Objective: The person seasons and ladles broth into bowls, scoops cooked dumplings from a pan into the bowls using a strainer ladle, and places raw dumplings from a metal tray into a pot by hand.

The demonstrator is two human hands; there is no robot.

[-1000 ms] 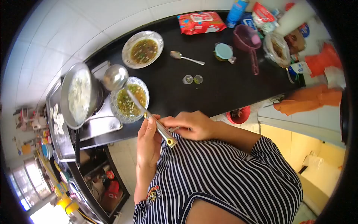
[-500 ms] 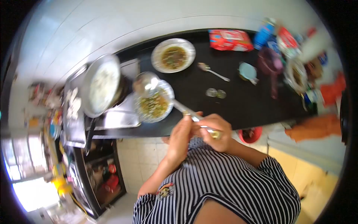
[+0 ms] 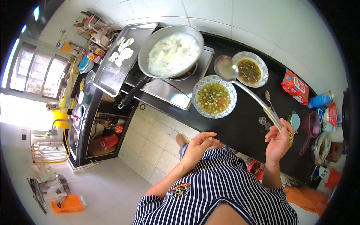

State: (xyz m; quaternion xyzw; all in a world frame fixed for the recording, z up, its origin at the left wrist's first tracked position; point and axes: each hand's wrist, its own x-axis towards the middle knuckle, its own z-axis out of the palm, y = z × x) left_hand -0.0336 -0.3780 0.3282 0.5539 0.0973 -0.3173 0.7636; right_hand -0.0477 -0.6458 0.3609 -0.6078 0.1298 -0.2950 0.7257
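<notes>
I have the right grip (image 3: 278,146) clasped round the ladle (image 3: 226,68), its scoop at 1 o'clock, left grip (image 3: 198,148) released, broth (image 3: 213,103) already in 2 bowls (image 3: 233,98) (image 3: 264,73) at 2 o'clock, white food (image 3: 174,52) seemingly unserved in the pan (image 3: 143,58) at 12.

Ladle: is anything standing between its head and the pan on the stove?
Nothing visible stands between the ladle's head and the pan; only the pan's raised rim would likely need clearing. The nearer patterned bowl sits off that line.
</notes>
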